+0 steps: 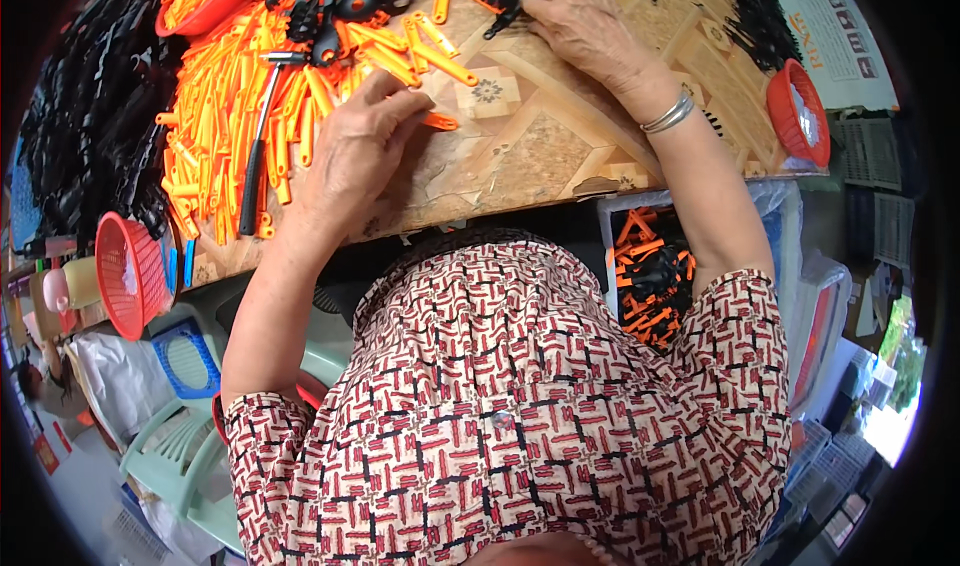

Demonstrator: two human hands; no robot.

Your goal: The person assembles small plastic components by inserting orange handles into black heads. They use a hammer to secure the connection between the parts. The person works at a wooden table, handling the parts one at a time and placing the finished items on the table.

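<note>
My left hand is over the table beside a heap of flat orange plastic handles. Its fingers are closed on one orange handle, whose end sticks out past the fingertips. Farther off to the right, my right hand has its fingers bent around the end of a black plastic piece; its full shape is hidden. Between the hands lie several loose orange handles. Black spoon-like parts rest on the far side of the heap. A hammer with a black grip lies across the heap, left of my left hand.
Black plastic parts are piled at the left, and more at the far right. Red baskets stand at the far left, left edge and right edge. Below the table, a bin holds orange and black pieces.
</note>
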